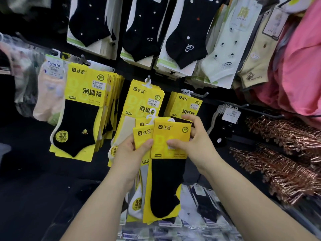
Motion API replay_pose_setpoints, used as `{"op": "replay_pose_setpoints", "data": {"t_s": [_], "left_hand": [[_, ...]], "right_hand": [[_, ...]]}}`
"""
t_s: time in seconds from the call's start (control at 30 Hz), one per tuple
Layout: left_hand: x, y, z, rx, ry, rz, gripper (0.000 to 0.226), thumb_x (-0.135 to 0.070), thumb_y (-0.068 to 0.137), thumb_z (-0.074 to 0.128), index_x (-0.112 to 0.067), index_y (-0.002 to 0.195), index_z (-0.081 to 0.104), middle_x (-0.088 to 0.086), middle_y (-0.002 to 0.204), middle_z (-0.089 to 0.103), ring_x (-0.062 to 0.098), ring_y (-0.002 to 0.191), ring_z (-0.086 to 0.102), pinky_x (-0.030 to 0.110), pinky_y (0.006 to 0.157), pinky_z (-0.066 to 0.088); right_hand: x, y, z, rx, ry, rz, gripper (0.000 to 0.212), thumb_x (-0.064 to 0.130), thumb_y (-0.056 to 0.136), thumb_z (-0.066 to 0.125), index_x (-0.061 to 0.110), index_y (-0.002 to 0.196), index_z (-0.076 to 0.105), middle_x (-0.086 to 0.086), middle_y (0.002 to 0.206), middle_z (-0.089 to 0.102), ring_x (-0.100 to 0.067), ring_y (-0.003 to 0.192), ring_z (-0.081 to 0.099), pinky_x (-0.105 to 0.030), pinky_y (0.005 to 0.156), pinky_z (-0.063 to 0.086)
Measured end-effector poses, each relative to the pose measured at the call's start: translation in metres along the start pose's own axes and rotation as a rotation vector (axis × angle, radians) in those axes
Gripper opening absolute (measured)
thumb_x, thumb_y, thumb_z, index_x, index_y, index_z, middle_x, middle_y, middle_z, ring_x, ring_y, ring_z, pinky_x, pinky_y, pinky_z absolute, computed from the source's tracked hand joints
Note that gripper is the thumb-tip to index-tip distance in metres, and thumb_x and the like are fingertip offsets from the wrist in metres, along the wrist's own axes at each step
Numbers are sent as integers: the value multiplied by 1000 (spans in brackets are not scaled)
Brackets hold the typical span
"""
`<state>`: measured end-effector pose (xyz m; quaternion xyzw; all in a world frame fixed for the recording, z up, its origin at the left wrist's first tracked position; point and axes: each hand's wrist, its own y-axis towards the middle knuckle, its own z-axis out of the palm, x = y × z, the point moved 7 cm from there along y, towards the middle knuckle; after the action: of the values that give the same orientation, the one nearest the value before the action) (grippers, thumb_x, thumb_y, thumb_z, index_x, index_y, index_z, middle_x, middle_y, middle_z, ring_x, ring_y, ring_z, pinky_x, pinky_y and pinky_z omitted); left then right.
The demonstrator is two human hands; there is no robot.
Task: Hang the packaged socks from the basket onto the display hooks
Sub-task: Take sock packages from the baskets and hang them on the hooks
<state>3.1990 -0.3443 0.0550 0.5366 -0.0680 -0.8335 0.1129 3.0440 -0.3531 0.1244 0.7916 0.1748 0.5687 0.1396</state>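
Note:
I hold a fanned stack of yellow sock packs in front of the display. My left hand grips the rear packs, thumb on the yellow card. My right hand pinches the front pack with the black sock by its header, thumb on the front and fingers over the top edge. White plastic hangers stick up from the held packs. Behind them, the same yellow packs hang on display hooks: middle hook, right hook, and a left bunch. No basket can be seen.
Black and white socks on white cards hang in the row above. Pink clothing crowds the right edge. Copper-coloured hangers lie in piles at the right. Packaged goods lie below my arms. Pale socks hang at the left.

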Motion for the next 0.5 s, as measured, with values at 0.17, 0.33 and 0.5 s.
{"op": "replay_pose_setpoints", "data": {"t_s": [0.17, 0.33, 0.5], "left_hand": [[-3, 0, 5, -21, 78, 102, 17, -13, 91, 59, -29, 94, 66, -5, 96, 74, 17, 94, 70, 33, 81, 56], [-4, 0, 6, -19, 146, 165, 19, -14, 91, 60, -33, 91, 64, -14, 88, 73, 3, 83, 69, 15, 66, 55], [-3, 1, 8, -21, 166, 182, 23, -12, 91, 60, -35, 89, 65, -19, 85, 73, -2, 83, 68, 11, 64, 52]], "right_hand": [[4, -3, -3, -67, -42, -38, 18, 24, 83, 71, 39, 90, 63, 5, 106, 66, -5, 88, 66, -16, 62, 54], [4, 4, -13, -170, 87, 44, 9, 21, 82, 72, 25, 75, 73, 3, 87, 71, 1, 67, 66, -12, 52, 48], [7, 12, -14, -55, 42, 102, 14, 20, 83, 70, 25, 70, 74, 5, 78, 73, -5, 68, 67, -21, 62, 52]]}}
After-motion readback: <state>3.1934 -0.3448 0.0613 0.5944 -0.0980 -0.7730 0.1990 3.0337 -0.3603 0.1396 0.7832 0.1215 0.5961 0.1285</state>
